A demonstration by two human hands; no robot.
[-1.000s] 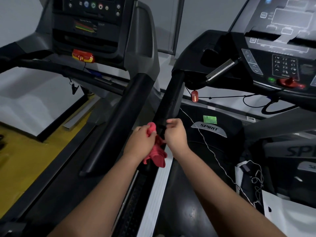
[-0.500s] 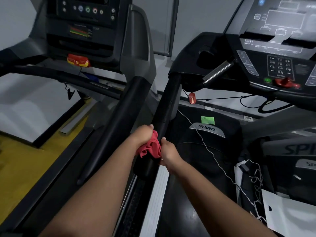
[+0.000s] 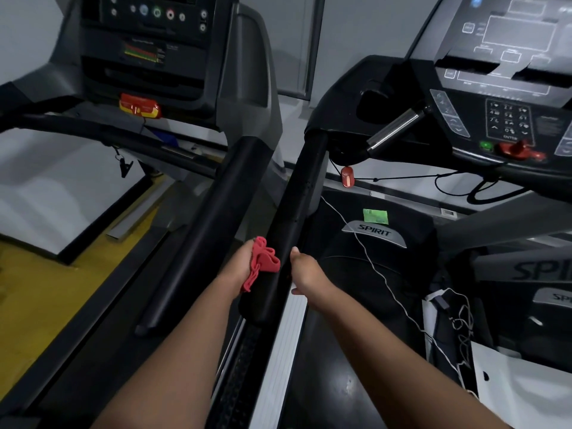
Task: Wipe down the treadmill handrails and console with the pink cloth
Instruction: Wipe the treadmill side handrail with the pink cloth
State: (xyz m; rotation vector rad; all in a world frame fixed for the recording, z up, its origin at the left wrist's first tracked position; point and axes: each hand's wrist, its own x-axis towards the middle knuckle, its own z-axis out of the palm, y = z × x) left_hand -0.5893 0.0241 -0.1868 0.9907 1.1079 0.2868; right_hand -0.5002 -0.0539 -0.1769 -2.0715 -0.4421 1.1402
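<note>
— Since half a second ago the pink cloth (image 3: 263,262) has slid off the top of the handrail (image 3: 289,218) onto its left flank, and the right hand (image 3: 306,271) has come away from it.

— Who holds it now?

— Only the left hand (image 3: 238,265), fingers bunched round it, pressing it to the rail just below centre, toward 7 o'clock. Across the rail, the right hand lays its thumb up the right edge. Its fingers are tucked out of sight, so I cannot tell whether they grip.

— And the room?

— Two treadmills stand side by side. At 1 o'clock is the console (image 3: 507,97), cut off by the frame edge, with a red safety key (image 3: 520,150) below its keypad. At 11 o'clock is the neighbouring console (image 3: 148,35), and the neighbouring rail (image 3: 213,224) runs just beside ours. A yellow floor (image 3: 40,298) shows at 8 o'clock, with a pale wall (image 3: 28,32) behind.

— Anything unclear?

— At 5 o'clock the belt deck (image 3: 334,382) is dark. A white cable (image 3: 387,284) crosses it to a tangle beside a white sheet (image 3: 532,394) at 4 o'clock, and I cannot make out what that sheet is. The console lettering is too blurred to read.
</note>
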